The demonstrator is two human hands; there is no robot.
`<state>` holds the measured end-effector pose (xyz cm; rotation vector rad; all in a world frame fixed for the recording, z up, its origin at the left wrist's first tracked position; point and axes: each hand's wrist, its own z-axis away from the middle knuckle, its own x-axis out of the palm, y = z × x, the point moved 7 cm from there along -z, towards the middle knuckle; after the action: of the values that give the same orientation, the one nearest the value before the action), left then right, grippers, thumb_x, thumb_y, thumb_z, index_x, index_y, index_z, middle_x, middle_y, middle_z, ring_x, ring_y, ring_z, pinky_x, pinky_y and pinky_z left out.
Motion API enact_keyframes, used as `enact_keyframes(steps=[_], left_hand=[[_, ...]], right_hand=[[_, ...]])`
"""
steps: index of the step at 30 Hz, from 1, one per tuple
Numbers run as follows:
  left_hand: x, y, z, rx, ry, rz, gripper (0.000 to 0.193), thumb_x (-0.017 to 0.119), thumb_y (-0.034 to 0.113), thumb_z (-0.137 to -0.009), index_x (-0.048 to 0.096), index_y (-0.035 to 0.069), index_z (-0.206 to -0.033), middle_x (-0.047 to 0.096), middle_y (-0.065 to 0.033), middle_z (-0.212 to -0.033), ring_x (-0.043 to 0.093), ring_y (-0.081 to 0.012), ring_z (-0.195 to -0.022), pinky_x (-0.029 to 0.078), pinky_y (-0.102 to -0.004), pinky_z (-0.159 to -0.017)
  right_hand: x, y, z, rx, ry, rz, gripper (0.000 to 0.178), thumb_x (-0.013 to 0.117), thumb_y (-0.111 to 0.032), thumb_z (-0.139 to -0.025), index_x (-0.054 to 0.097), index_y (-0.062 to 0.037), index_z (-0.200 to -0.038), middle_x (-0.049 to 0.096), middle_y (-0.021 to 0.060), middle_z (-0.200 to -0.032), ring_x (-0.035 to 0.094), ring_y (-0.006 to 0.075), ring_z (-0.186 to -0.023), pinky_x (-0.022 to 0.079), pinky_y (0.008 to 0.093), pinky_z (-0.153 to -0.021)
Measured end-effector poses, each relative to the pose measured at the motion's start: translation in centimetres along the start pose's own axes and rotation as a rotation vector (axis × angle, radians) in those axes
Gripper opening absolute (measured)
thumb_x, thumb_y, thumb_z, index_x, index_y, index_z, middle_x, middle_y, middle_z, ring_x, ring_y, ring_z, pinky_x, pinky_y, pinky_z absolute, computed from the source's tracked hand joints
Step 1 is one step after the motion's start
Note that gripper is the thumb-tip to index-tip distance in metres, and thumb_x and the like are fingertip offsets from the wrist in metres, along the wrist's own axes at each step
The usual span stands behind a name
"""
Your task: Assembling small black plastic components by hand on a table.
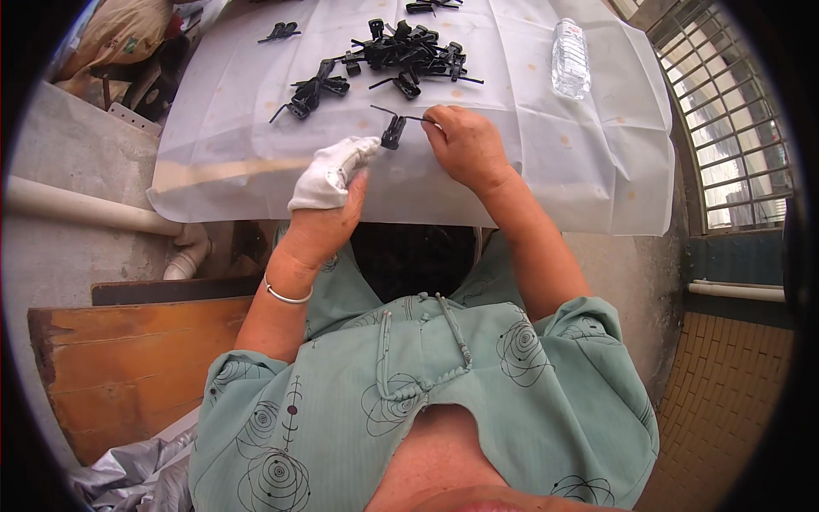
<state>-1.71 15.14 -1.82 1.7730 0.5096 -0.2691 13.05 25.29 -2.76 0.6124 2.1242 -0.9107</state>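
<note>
Remote feed, I log: parts pile [403, 53] on table [546, 175]; bottle [570, 61] right of pile; cluster [320, 90] left-front of it; small bunch [279, 32] directly left; few parts [431, 8] behind; single part [393, 133] in front.

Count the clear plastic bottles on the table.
1: the bottle is on the right side of the white-covered table, beyond the right hand. Others outside the view can't be ruled out.

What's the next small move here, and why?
I'd probably steady the small black part with the gloved left hand: its fingertips are right beside it, while the right hand seems to pinch only the thin black strip at its top.
</note>
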Motion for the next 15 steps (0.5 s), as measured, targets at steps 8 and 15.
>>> enact_keyframes(steps=[8, 15], left_hand=[[1.9, 9.2, 1.2, 0.566, -0.389, -0.308, 0.031, 0.064, -0.001, -0.062, 0.062, 0.006, -0.092, 0.062, -0.0103, -0.092, 0.057, -0.0315, -0.071, 0.048, -0.0383, -0.064], [1.8, 4.0, 0.7, -0.095, -0.304, 0.756, 0.029, 0.064, 0.011, -0.083, 0.05, 0.003, -0.106, 0.06, -0.0049, -0.089, 0.051, -0.0031, -0.064, 0.042, -0.0172, -0.053]], right_hand=[[-1.0, -2.0, 3.4, 0.133, -0.719, -0.876, 0.019, 0.059, -0.016, -0.085, 0.054, -0.0004, -0.076, 0.043, -0.0042, -0.063, 0.035, 0.0043, -0.062, 0.034, 0.0233, -0.053], [-0.8, -3.3, 4.5, 0.257, -0.487, -1.1, 0.014, 0.058, -0.014, -0.086, 0.059, -0.0009, -0.093, 0.048, -0.0066, -0.067, 0.038, 0.0018, -0.058, 0.033, 0.0189, -0.05]])
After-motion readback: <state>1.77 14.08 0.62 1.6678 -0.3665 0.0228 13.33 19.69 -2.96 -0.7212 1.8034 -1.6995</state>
